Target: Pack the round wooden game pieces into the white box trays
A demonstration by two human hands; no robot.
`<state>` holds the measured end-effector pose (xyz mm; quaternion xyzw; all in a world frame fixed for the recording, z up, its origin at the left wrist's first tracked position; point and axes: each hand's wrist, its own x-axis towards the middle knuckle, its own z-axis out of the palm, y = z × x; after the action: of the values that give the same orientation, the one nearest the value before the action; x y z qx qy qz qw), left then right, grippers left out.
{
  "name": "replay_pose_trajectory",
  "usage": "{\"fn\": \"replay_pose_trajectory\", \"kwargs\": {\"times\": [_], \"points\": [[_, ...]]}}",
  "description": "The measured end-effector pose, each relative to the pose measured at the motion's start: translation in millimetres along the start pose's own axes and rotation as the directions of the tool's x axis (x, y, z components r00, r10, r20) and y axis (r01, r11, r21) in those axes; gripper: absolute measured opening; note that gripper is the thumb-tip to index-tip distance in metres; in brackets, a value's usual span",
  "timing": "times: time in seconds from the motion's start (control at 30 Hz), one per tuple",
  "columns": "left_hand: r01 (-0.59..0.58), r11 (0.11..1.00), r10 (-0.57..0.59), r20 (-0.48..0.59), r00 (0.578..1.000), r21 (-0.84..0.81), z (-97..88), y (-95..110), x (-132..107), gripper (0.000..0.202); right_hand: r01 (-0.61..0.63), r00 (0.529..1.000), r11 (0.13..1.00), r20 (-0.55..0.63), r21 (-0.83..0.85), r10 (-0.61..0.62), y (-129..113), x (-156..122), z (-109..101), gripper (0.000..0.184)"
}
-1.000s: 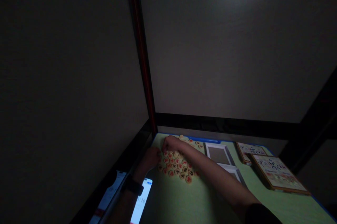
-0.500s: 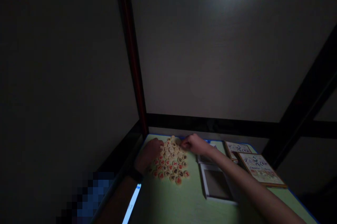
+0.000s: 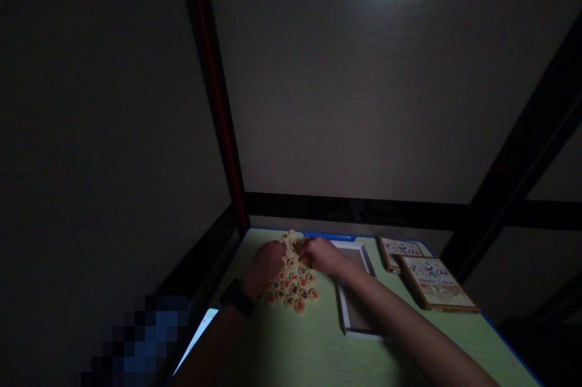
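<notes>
A heap of round wooden game pieces (image 3: 291, 287) with red and black characters lies on a green mat (image 3: 318, 344) near the far left corner. My left hand (image 3: 266, 265) rests with curled fingers on the left side of the heap; a dark watch sits on its wrist. My right hand (image 3: 321, 253) presses against the heap's right side, fingers bent toward the pieces. The two hands flank the top of the heap. In the dim light I cannot see whether either hand holds a piece.
A white-framed shallow box (image 3: 354, 290) lies right of the heap under my right forearm. Two wooden-framed boards (image 3: 431, 284) with printed figures lie at the far right. A lit screen (image 3: 200, 326) glows at the mat's left edge. Dark frame posts surround the table.
The view has swung, so everything sits further left. My two hands have drawn closer together on the heap, squeezing the pieces into a tighter, narrower pile.
</notes>
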<state>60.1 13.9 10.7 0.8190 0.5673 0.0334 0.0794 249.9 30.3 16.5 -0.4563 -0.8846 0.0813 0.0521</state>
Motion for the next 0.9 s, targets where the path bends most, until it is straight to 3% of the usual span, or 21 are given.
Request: {"fn": "replay_pose_trajectory", "kwargs": {"times": [0.13,0.27,0.43,0.57,0.67,0.8,0.9], "points": [[0.016,0.999,-0.016,-0.014,1.0,-0.035,-1.9,4.3,1.4,0.028,0.05,0.999,0.995,0.01,-0.091,-0.049,-21.3,4.0,1.0,0.023],[-0.006,0.997,0.003,-0.046,0.999,-0.071,5.3,-5.3,3.1,0.03,0.064,0.998,0.987,0.023,-0.148,-0.061,-31.5,8.2,7.9,0.027],[-0.048,0.996,0.039,-0.108,0.993,-0.075,14.0,-22.7,1.6,0.025,0.092,0.996,0.98,0.022,-0.178,-0.09,-32.0,10.6,13.4,0.028],[-0.091,0.992,0.08,-0.121,0.989,-0.092,10.6,-26.5,-6.7,0.018,0.071,0.997,0.989,-0.005,-0.127,-0.072,-19.2,-4.2,4.4,0.033],[-0.137,0.984,0.124,-0.113,0.986,-0.118,5.6,-17.7,-23.0,0.016,0.006,1.0,0.996,0.01,-0.09,-0.005,-2.3,-27.5,-6.1,0.034],[-0.062,0.992,0.071,0.074,0.995,-0.112,1.9,11.1,-50.5,0.018,-0.062,0.995,0.994,0.068,-0.095,0.068,12.1,-53.6,-7.9,0.032],[-0.037,0.991,0.044,0.05,0.998,-0.127,3.7,30.8,-65.9,0.022,-0.046,0.996,0.995,0.069,-0.09,0.052,14.9,-57.8,3.2,0.026]]}}
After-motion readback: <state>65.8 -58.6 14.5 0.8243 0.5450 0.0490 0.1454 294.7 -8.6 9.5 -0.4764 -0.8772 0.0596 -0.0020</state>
